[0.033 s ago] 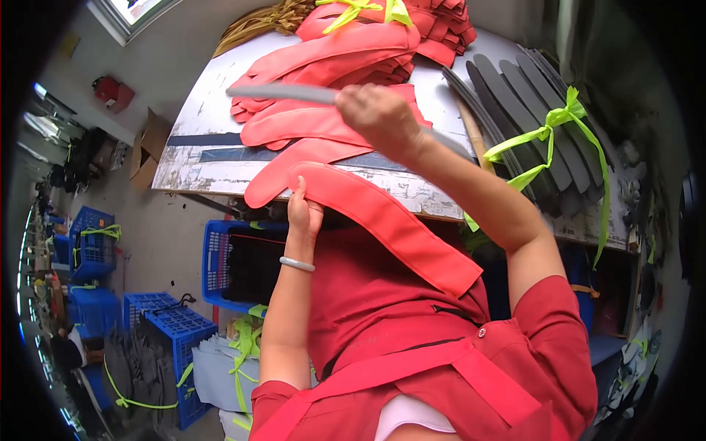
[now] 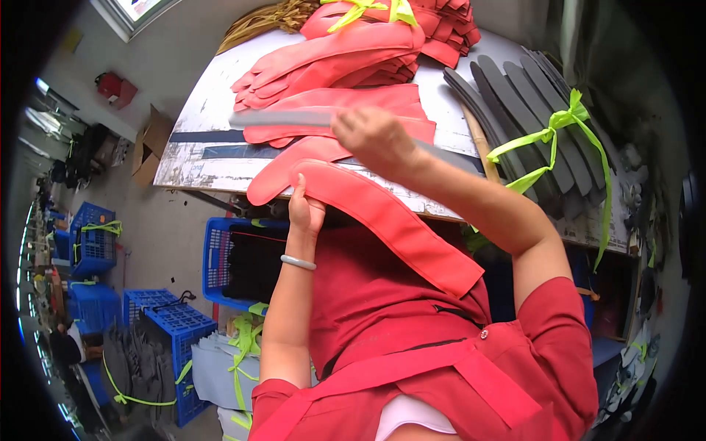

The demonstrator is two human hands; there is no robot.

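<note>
My left hand (image 2: 305,212) grips a curved coral-red stitched piece (image 2: 390,220) by its rounded end, thumb on top. The piece slants down to the right, its square end near my waist. My right hand (image 2: 373,138), blurred by motion, is closed round a long thin grey strip (image 2: 283,118) that reaches out on both sides of the fist, above the table. Beneath the held piece, another coral-red piece (image 2: 283,170) lies at the table's near edge. Farther back are more flat red pieces (image 2: 368,97) and a pile of them (image 2: 323,62).
Dark grey curved strips (image 2: 526,103) with a yellow-green tie (image 2: 548,134) lie at the table's right. Red bundles (image 2: 450,29) and tan strips (image 2: 268,23) sit at the back. Blue crates (image 2: 213,268) and grey bundles (image 2: 136,367) stand on the floor at left.
My right hand and the grey strip have come slightly nearer to me, lower over the red pieces. My left hand and its red piece stay nearly still.
</note>
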